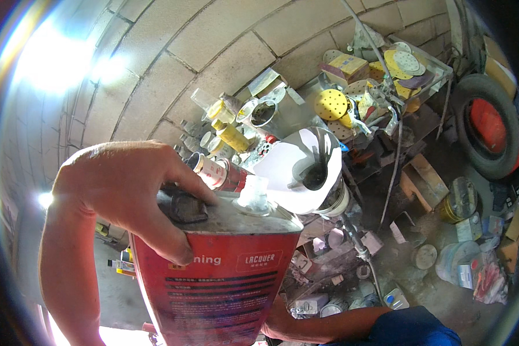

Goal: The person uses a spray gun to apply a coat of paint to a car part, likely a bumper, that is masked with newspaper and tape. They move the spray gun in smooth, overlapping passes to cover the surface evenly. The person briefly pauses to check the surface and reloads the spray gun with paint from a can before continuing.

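Note:
A large red rectangular metal can (225, 288) with a grey top fills the lower middle, tilted. My left hand (127, 184) grips it from above at the black handle (185, 209), thumb over the front and index finger along the top. A whitish spout (254, 193) stands on the can's far top edge. Just beyond it, a white wide-mouthed container (277, 173) has a dark inside. My right forearm (334, 324) comes in from the lower right, in a blue sleeve. Most of my right hand (274, 320) is hidden behind the can, fingers included.
Bottles, cups and a yellow bottle (230, 135) crowd a bench by the block wall. Yellow sanding discs (331, 105) lie in a tray farther right. A thin metal pole (399, 138) crosses the view. A tire (484, 124), an open cardboard box (424, 181) and tubs clutter the right-hand floor.

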The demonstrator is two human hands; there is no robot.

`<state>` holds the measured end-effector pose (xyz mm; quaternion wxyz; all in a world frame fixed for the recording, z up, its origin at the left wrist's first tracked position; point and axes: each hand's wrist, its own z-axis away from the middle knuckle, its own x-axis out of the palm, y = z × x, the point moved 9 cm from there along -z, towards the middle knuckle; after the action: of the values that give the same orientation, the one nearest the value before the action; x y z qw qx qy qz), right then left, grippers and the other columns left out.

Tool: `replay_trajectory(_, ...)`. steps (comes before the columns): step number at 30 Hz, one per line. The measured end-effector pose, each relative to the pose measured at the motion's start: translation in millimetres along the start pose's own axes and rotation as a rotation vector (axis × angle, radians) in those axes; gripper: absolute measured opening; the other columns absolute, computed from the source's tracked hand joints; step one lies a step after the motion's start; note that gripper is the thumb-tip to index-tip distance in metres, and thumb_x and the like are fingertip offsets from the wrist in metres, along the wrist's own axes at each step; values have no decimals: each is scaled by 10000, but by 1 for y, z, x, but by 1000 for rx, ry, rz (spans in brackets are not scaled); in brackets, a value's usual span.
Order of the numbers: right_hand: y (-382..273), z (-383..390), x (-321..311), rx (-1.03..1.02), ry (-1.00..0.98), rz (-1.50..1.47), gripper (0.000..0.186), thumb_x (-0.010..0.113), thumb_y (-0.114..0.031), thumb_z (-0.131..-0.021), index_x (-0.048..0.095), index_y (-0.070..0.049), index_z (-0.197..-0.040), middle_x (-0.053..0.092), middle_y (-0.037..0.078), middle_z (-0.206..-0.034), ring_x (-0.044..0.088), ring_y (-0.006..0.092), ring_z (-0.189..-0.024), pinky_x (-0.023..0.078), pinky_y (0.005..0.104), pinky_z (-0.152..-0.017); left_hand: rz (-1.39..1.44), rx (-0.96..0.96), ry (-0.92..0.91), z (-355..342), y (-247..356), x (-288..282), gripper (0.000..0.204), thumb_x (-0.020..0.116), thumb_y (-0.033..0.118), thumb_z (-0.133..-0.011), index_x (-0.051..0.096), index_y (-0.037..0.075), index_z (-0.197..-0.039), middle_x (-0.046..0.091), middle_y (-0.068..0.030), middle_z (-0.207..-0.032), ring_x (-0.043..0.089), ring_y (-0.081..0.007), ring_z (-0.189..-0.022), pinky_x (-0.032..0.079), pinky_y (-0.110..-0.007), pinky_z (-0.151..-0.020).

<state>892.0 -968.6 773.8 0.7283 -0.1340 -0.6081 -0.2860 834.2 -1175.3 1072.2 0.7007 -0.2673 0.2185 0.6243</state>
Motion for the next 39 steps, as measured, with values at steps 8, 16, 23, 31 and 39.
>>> replay_trajectory(8, -3, 11, 5, -9, 55, -24, 237, 493, -257, -1076, 553, -43, -1158, 685, 30, -865, 545, 71, -539, 404, 233, -424, -71, 107, 11, -7, 8, -4, 784, 846, 422, -565, 709, -36, -1186, 760, -162, -938, 735, -228, -745, 587, -308, -715)
replay_trajectory(16, -6, 14, 17, -67, 16, -17, 235, 506, -239, -1065, 576, -34, -1158, 686, 30, -874, 536, 63, -543, 403, 238, -432, -14, -38, -37, -7, 5, -6, 848, 952, 321, -473, 703, -6, -1215, 741, -168, -1084, 731, -242, -944, 546, -323, -931)
replay_trajectory(23, -14, 10, 12, -119, 59, 84, 217, 513, -249, -1054, 607, -57, -1090, 660, 13, -810, 516, 61, -534, 381, 249, -439, 35, 14, -20, 3, -4, -1, 863, 925, 284, -480, 676, -26, -1246, 730, -179, -1118, 723, -262, -983, 538, -344, -964)
replay_trajectory(31, -26, -2, -54, -136, 148, 597, 288, 604, -333, -989, 643, -79, -859, 578, -30, -681, 491, 63, -588, 384, 279, -516, 177, 368, 323, 70, -56, 76, 861, 909, 330, -486, 671, -49, -1221, 673, -249, -1169, 702, -364, -979, 536, -417, -926)
replay_trajectory(39, -36, -7, -101, -276, 142, 1471, 235, 734, -228, -878, 644, -56, -1011, 637, 1, -946, 578, 93, -862, 504, 300, -789, 344, -68, 717, 100, -113, 328, 855, 836, 334, -448, 666, 84, -1247, 546, -265, -1331, 578, -445, -1142, 492, -490, -963)
